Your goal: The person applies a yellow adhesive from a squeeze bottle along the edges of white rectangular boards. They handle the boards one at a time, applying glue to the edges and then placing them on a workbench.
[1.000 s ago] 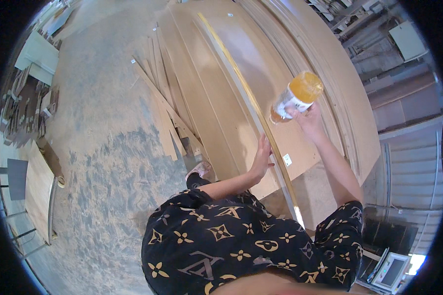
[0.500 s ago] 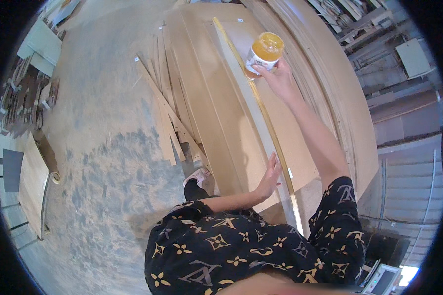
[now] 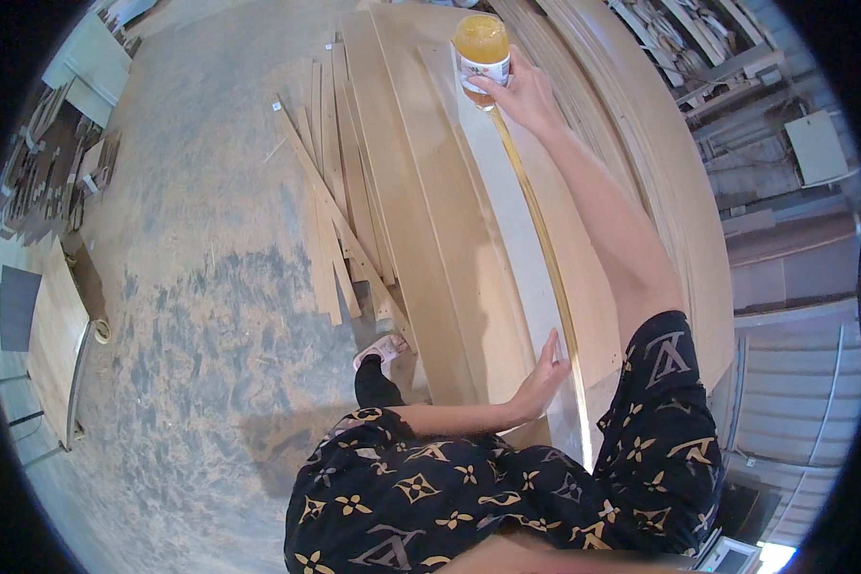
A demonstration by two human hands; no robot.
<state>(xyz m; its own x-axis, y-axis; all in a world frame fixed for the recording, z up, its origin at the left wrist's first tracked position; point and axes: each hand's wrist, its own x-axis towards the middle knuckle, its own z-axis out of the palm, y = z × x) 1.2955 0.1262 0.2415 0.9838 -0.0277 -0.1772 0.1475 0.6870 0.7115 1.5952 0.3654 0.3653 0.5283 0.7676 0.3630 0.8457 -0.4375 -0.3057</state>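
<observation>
My right hand (image 3: 529, 96) is wrapped around a clear bottle (image 3: 483, 46) of amber-yellow liquid with a white label. The bottle's lower end meets the far part of a long, narrow pale board (image 3: 518, 234). A yellow-gold stripe (image 3: 536, 210) runs along the board's right edge, from the bottle back towards me. Near the board's close end my left hand (image 3: 540, 385) rests with its fingers stretched out, holding nothing. Whether its palm presses on the board I cannot tell.
Wide brown sheets (image 3: 430, 191) lie stacked under the board. Loose wooden strips (image 3: 330, 206) lie beside them on the dusty floor (image 3: 191, 191), near a foot in a pink shoe (image 3: 381, 350). A light panel (image 3: 59, 335) stands at left; scrap wood (image 3: 689, 48) is piled at far right.
My right hand and the bottle have moved farther away and a little left along the board's edge. The left hand has shifted slightly nearer and to the right in view.
</observation>
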